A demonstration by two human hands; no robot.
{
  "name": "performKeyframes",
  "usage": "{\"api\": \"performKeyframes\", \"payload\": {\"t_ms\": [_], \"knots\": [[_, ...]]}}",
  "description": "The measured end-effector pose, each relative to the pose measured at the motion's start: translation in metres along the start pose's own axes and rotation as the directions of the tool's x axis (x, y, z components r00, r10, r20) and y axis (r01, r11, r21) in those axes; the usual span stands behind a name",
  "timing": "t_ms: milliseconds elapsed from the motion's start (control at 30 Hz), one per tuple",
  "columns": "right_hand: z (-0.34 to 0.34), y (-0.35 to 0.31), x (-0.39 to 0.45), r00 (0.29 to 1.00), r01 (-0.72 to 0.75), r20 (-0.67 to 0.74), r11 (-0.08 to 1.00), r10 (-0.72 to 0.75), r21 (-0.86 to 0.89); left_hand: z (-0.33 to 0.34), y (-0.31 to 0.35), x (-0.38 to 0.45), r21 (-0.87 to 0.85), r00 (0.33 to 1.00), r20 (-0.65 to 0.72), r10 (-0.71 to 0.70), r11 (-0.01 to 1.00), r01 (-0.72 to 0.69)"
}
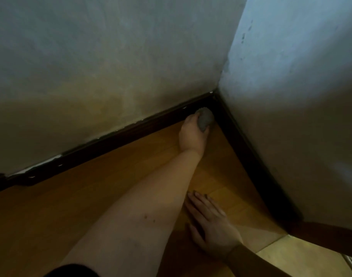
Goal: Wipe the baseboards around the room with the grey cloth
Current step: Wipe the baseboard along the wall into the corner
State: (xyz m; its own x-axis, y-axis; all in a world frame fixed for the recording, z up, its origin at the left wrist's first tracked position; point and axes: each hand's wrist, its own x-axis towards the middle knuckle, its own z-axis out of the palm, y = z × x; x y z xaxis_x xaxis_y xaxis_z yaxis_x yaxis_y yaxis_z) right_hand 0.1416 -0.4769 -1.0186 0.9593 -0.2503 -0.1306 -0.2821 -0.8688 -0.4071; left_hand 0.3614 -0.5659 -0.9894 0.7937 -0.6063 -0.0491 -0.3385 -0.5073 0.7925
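My left hand reaches into the room corner and grips the bunched grey cloth. The cloth is pressed against the dark baseboard of the far wall, right where it meets the baseboard of the right-hand wall. Back from the corner, my right hand lies flat, palm down, on the wooden floor, with its fingers spread and holding nothing.
Two stained, pale walls meet at the corner. White chips of paint run along the top of the far baseboard. The right wall ends at an outer edge, beyond which lies lighter tiled floor.
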Motion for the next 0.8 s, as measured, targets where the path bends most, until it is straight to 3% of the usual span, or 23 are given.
{"api": "performKeyframes", "payload": {"t_ms": [233, 467, 700, 800], "knots": [[0.0, 0.005, -0.006, 1.0, -0.01, 0.024, 1.0, 0.01, 0.002, -0.045, -0.043, -0.018, 0.052, 0.992, -0.102, -0.077, 0.995, 0.083], [0.001, 0.011, -0.006, 0.998, -0.034, 0.049, 0.999, 0.036, -0.04, -0.12, -0.105, -0.065, 0.002, 0.936, -0.276, -0.217, 0.974, 0.226], [0.005, 0.012, -0.004, 0.989, -0.076, 0.118, 0.992, 0.088, -0.102, -0.221, -0.176, -0.116, 0.037, 0.827, -0.434, -0.358, 0.91, 0.413], [0.004, 0.008, -0.003, 0.976, -0.116, 0.165, 0.981, 0.141, -0.154, -0.259, -0.199, -0.138, -0.067, 0.709, -0.553, -0.437, 0.872, 0.485]]}}
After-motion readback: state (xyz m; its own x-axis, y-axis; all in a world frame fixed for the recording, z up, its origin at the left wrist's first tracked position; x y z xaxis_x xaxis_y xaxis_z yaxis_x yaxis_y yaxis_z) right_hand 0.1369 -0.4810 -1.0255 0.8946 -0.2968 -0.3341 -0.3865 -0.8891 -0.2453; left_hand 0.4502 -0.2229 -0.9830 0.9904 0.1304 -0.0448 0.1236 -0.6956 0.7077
